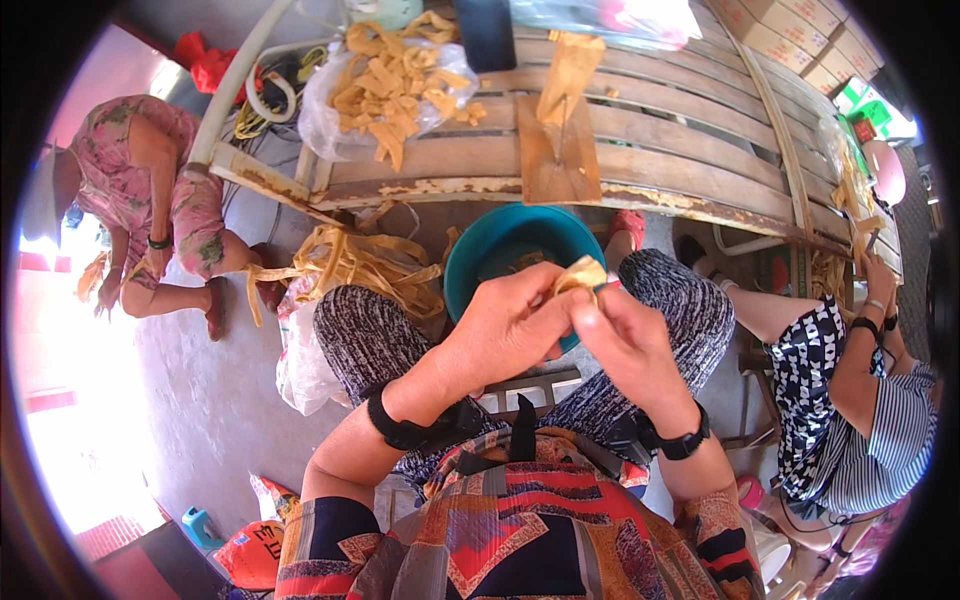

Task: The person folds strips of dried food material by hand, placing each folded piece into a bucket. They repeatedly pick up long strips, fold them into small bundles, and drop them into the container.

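Note:
Both of my hands meet in front of me, above a teal plastic basin [472, 240] on the floor. My left hand [502, 319] and my right hand [630, 341] pinch a small piece of pale yellow strip material [581, 276] between thumbs and fingers. Part of the piece is hidden by the fingers. A few yellowish bits lie inside the basin. Past the basin, at the bench's near edge, a wooden board [559, 176] carries an upright thin metal spike and a slanted wooden block [570, 75]. Long yellow strips [360, 266] are heaped left of the basin.
On the slatted bench [675, 161] lie a plastic bag of folded strip pieces [397, 82] and a dark phone-like slab [486, 34]. One person [150, 180] bends down at left; another [832, 397] sits working at right. Cardboard boxes [787, 30] stand at the far right.

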### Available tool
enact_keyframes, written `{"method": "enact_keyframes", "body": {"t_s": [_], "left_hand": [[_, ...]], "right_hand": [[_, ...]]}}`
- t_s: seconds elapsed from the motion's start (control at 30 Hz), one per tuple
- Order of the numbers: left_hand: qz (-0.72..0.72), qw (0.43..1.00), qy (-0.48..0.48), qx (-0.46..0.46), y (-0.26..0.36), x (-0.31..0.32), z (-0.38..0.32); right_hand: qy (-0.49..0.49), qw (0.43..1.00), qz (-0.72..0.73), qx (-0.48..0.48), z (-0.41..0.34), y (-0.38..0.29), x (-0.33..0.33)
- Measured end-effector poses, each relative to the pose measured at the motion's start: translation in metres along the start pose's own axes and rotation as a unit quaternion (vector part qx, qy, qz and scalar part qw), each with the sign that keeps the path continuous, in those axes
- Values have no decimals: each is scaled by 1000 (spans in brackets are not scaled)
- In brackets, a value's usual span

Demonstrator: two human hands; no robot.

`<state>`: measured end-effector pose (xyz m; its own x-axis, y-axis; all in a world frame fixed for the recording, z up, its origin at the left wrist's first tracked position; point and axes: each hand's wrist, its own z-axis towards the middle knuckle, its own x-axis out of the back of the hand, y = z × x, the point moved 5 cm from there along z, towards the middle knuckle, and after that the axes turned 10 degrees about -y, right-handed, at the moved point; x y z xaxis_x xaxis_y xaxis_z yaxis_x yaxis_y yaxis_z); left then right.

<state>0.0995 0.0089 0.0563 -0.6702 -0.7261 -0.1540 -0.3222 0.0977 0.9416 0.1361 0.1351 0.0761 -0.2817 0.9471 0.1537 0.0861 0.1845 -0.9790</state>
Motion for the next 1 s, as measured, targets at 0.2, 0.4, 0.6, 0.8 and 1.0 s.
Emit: {"method": "enact_keyframes", "body": {"t_s": [0.2, 0.4, 0.6, 0.8, 1.0], "left_hand": [[36, 996, -10, -76, 12, 41, -19], [73, 997, -32, 1, 26, 35, -18], [232, 971, -43, -44, 49, 24, -15], [352, 926, -63, -120, 55, 29, -26], [221, 974, -12, -43, 29, 65, 4]], "right_hand": [[8, 955, 282, -93, -20, 3, 7], [-93, 983, 157, 3, -8, -10, 19], [-280, 944, 54, -163, 24, -27, 5], [-443, 885, -27, -138, 24, -19, -1], [-358, 911, 2, -203, 36, 8, 22]]}}
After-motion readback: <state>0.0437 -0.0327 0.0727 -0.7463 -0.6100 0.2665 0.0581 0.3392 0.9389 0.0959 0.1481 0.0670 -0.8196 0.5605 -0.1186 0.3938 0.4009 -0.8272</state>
